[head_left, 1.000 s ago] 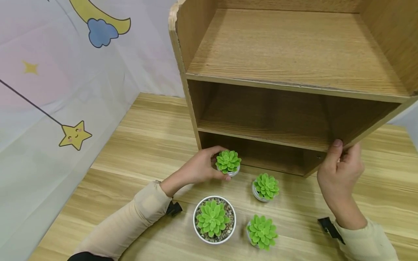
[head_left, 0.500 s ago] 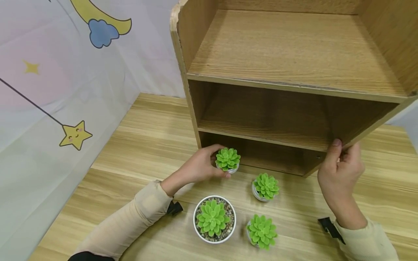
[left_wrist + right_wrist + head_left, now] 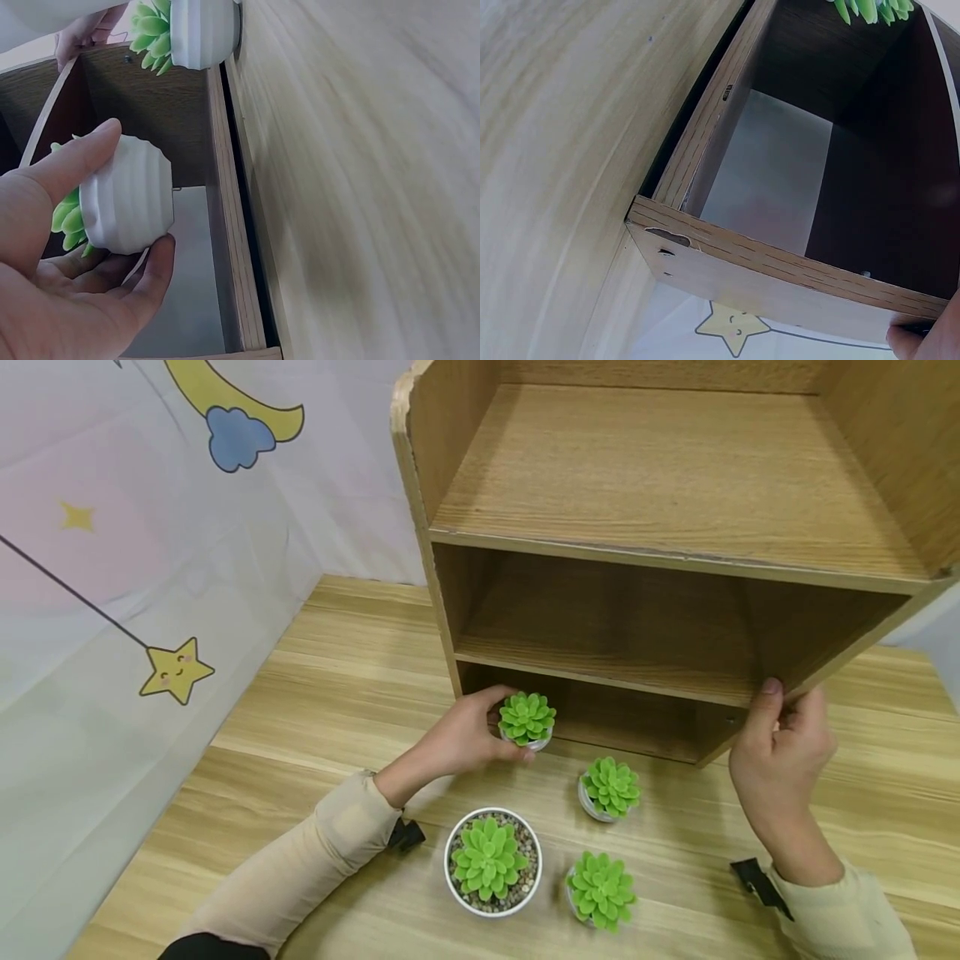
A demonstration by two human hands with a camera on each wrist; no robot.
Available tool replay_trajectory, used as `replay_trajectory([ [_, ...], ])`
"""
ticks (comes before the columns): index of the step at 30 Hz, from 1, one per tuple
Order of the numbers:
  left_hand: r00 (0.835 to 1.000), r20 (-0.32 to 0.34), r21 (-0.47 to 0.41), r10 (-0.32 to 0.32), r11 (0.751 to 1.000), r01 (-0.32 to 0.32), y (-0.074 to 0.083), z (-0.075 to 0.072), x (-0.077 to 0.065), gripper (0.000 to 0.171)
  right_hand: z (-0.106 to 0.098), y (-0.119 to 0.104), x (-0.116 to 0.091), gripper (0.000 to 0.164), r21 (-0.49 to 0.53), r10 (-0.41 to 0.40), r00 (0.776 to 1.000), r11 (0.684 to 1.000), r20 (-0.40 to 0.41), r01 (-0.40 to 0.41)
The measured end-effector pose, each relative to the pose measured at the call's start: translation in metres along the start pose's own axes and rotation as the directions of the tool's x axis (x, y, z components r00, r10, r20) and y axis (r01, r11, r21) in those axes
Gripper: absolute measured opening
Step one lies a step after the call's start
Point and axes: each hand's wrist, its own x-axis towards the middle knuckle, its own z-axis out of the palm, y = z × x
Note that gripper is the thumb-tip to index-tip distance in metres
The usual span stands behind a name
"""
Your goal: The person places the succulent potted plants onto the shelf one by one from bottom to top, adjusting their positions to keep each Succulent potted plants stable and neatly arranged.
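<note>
My left hand [image 3: 476,733] grips a small potted succulent [image 3: 527,719] at the left front of the bottom compartment of a wooden shelf [image 3: 675,558]. In the left wrist view, thumb and fingers wrap the ribbed white pot [image 3: 131,196], which is clear of the table and tipped sideways in that view. My right hand [image 3: 783,768] holds the shelf's right side panel, its thumb on the front edge near the middle board. Green leaves [image 3: 874,9] show at the top of the right wrist view.
Two more small succulents [image 3: 611,789] [image 3: 602,891] stand on the wooden table [image 3: 300,727] before the shelf. Left of them is a larger succulent in a round white pot [image 3: 492,863] filled with pebbles. A printed cloth [image 3: 97,710] hangs along the left.
My left hand has moved slightly forward with the small succulent, closer to the bottom compartment. The right hand has stayed at the shelf's side, and the other plants have not moved.
</note>
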Motion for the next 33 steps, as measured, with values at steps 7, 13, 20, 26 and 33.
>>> replay_trajectory([
  [7,1.000,-0.031,0.033,0.001,0.999,0.000,0.0029,0.0008,0.0018,0.082,0.0001,0.0018,0.0003,0.027,0.000,0.002,1.000,1.000,0.008,-0.002],
  [13,0.998,-0.056,0.064,0.006,0.998,-0.002,0.0035,0.0020,0.0026,0.082,0.0009,0.0030,0.0003,0.027,0.010,-0.007,1.000,1.000,0.014,0.006],
  [20,0.997,-0.081,0.099,0.004,0.995,0.004,0.0050,0.0027,0.0037,0.087,-0.0001,0.0025,0.0002,0.026,0.003,-0.006,1.000,1.000,0.012,0.006],
  [26,0.995,-0.100,0.110,0.009,0.994,0.002,0.0071,0.0048,0.0043,0.087,-0.0004,0.0021,-0.0001,0.026,0.002,-0.001,1.000,1.000,0.008,0.001],
  [33,0.993,-0.119,0.122,0.017,0.993,-0.002,0.0066,0.0074,0.0049,0.087,0.0001,0.0024,-0.0003,0.026,0.000,-0.005,1.000,1.000,0.005,0.005],
])
